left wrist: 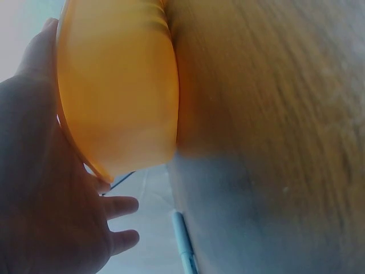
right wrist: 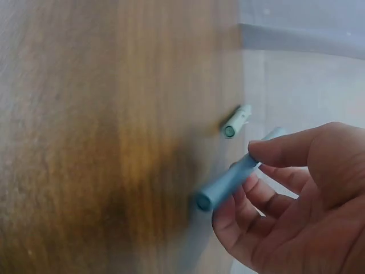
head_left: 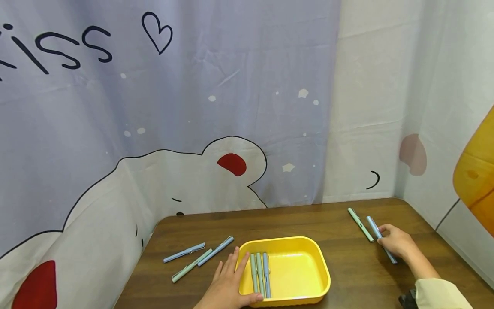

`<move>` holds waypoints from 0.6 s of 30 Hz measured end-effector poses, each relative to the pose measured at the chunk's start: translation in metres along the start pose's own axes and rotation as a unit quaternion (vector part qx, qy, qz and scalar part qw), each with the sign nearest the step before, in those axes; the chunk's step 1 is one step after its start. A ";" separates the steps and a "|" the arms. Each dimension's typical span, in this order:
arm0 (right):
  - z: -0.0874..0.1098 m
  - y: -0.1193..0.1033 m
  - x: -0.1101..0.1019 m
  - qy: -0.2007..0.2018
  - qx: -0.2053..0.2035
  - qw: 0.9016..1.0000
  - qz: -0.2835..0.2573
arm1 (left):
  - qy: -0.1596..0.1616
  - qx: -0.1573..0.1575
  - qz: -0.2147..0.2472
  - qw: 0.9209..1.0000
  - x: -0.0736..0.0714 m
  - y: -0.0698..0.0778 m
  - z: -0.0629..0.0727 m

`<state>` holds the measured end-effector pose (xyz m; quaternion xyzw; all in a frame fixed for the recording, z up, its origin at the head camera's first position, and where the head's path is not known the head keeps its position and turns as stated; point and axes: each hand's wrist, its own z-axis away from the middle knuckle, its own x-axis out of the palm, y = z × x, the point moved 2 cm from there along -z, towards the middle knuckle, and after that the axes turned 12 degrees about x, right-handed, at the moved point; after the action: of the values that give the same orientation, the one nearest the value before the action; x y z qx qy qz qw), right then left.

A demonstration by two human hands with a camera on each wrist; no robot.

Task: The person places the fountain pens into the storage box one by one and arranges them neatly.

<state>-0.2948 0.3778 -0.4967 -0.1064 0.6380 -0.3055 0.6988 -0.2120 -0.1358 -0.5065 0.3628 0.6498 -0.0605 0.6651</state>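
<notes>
My right hand [head_left: 397, 241] pinches a blue capped pen [right wrist: 225, 182] between thumb and fingers at the right side of the table. Beside it, to the left, lies a green capped pen [head_left: 360, 224]. My left hand [head_left: 227, 283] rests against the left end of a yellow plastic box [head_left: 323, 274], its fingers straight and spread, its thumb along the near rim. Inside the box, at its left end, two green pens [head_left: 260, 274] and a blue pen [head_left: 266, 274] lie side by side. The left wrist view shows the box's outer wall [left wrist: 120, 91] close up.
Left of the box, two blue pens [head_left: 184, 252] and a green pen [head_left: 191, 265] lie on the brown wooden table [head_left: 293, 223]. A printed curtain [head_left: 231, 107] hangs along the table's back and sides.
</notes>
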 end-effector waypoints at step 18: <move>0.025 -0.020 0.002 -0.111 -0.030 0.950 -0.292 | 0.001 -0.001 0.011 1.000 0.001 -0.003 -0.001</move>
<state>-0.2770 0.3551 -0.4841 -0.3421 0.5064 -0.4630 0.6420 -0.2139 -0.1367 -0.5088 0.3694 0.6467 -0.0528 0.6653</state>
